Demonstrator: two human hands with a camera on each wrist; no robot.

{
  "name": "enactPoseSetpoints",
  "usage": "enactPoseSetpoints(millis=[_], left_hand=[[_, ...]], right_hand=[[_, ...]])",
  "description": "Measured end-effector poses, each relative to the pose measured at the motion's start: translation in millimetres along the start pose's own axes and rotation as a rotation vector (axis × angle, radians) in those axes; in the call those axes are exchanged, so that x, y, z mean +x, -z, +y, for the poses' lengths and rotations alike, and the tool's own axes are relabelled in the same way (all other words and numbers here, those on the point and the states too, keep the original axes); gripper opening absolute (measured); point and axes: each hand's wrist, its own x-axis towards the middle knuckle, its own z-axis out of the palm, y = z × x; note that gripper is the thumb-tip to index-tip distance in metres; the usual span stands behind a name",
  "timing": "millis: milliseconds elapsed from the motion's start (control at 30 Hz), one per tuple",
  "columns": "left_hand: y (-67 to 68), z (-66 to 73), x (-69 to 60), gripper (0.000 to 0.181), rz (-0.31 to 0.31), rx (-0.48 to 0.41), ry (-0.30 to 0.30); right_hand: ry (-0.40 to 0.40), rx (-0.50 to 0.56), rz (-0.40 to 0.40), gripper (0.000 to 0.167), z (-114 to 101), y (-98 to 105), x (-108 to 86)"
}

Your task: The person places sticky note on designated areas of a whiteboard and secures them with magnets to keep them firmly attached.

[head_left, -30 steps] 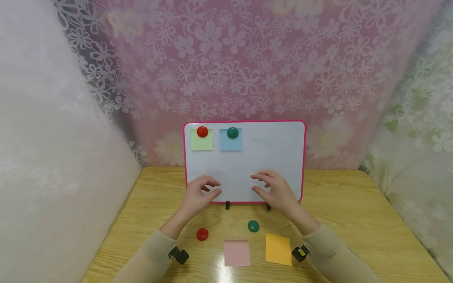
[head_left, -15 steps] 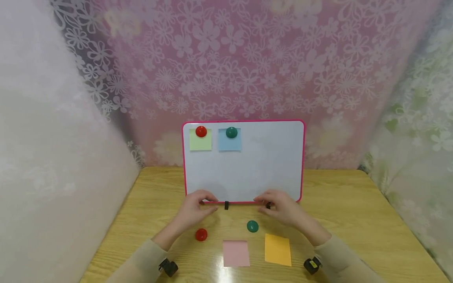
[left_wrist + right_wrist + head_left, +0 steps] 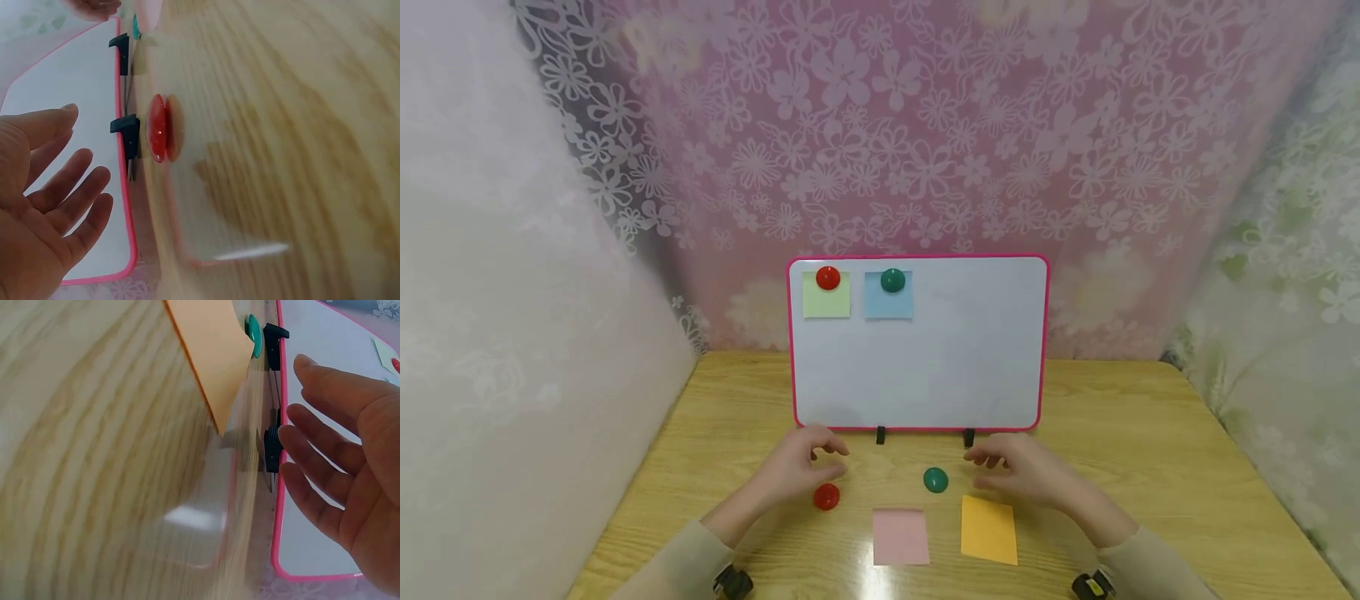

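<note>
Found red magnet (image 3: 827, 497) and green magnet (image 3: 936, 480) at lower centre of the head frame, pink note (image 3: 901, 537) and orange note (image 3: 988, 530) lower still, all on the surface (image 3: 1150, 467). Noted left hand (image 3: 801, 463) near red magnet, right hand (image 3: 1022, 467) near orange note, fingers of both apart, holding nothing. Judged best: pinch magnets by the rim, raise notes by one edge without creasing, avoid bumping board (image 3: 917, 367).
</note>
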Motion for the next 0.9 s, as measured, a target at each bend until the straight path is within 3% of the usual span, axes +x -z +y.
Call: enactPoseSetpoints(millis=[400, 667, 900], left_hand=[[-1.9, 1.6, -21.6, 0.029, -0.15, 0.192, 0.002], [-3.8, -2.7, -28.8, 0.031, -0.151, 0.262, -0.013], [-4.1, -4.3, -31.5, 0.033, -0.162, 0.236, 0.005]], right_hand=[[-0.079, -0.046, -0.063, 0.04, 3, 3, -23.2], [-0.077, -0.086, -0.079, 0.041, 5, 2, -30.3], [-0.134, -0.111, -0.104, 0.055, 4, -4, -32.4]])
